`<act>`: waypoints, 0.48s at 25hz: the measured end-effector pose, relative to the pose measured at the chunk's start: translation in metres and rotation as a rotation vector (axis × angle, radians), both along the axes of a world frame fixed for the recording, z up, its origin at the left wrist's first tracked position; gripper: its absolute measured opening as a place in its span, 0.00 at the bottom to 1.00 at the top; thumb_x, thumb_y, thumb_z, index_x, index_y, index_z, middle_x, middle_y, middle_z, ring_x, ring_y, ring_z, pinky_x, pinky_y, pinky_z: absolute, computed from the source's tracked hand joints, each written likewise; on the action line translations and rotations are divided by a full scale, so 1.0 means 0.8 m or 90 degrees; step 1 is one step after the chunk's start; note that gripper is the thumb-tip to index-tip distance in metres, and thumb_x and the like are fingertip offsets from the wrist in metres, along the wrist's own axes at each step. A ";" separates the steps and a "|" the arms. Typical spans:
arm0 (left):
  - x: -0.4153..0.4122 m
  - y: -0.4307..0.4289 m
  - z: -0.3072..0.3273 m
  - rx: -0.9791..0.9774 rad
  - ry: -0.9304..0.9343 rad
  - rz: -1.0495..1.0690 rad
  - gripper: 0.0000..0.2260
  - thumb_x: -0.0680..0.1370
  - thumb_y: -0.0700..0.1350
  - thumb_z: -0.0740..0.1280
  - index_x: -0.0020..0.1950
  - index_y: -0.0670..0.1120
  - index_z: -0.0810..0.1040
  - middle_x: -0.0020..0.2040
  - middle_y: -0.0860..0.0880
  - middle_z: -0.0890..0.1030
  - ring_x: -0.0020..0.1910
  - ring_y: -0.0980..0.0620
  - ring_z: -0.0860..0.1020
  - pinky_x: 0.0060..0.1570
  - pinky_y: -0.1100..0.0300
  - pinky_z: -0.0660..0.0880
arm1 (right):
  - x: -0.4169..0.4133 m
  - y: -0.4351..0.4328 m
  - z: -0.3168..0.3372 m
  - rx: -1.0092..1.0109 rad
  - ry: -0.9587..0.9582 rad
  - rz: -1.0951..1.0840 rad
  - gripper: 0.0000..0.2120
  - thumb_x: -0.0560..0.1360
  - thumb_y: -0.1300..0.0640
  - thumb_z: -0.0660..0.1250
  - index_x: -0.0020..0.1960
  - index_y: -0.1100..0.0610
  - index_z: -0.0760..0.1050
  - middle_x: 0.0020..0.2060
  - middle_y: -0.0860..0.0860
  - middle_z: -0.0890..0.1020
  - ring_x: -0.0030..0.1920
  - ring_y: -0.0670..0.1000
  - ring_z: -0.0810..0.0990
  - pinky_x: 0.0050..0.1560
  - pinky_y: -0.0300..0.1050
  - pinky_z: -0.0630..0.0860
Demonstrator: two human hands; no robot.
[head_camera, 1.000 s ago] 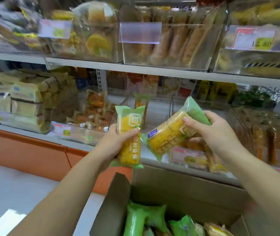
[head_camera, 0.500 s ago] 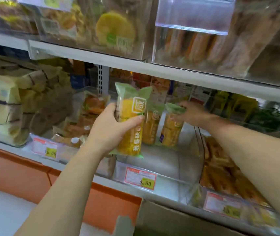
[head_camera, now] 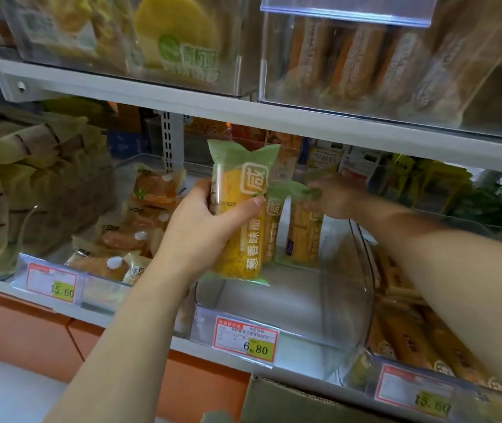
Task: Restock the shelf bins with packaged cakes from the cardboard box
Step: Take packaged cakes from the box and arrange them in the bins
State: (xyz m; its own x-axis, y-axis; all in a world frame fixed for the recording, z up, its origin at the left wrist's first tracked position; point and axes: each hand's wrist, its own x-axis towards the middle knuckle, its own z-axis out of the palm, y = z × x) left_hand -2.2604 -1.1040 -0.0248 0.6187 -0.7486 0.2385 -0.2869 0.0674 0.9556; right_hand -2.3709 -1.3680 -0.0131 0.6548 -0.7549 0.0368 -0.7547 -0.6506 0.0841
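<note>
Green-wrapped cake (head_camera: 239,239) held upright before clear bin (head_camera: 361,270), two cakes (head_camera: 303,236) standing inside, cardboard box (head_camera: 292,403) below

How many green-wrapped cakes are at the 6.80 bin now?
3. The front cake is in the left hand; two stand at the bin's back: the middle cake, partly hidden, and the right cake under the right hand.

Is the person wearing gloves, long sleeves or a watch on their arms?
No. The left hand and right hand are bare, with no gloves and no rings that show. Both forearms are bare too: no sleeves, watch or bracelet in view. The left thumbnail looks short and unpainted.
</note>
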 end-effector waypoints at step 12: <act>-0.010 -0.014 -0.017 0.125 -0.168 -0.011 0.22 0.70 0.65 0.70 0.58 0.57 0.72 0.50 0.57 0.81 0.50 0.55 0.80 0.51 0.49 0.80 | -0.024 0.100 0.045 0.326 -0.451 0.055 0.26 0.78 0.35 0.54 0.70 0.47 0.68 0.61 0.46 0.76 0.62 0.50 0.74 0.64 0.48 0.67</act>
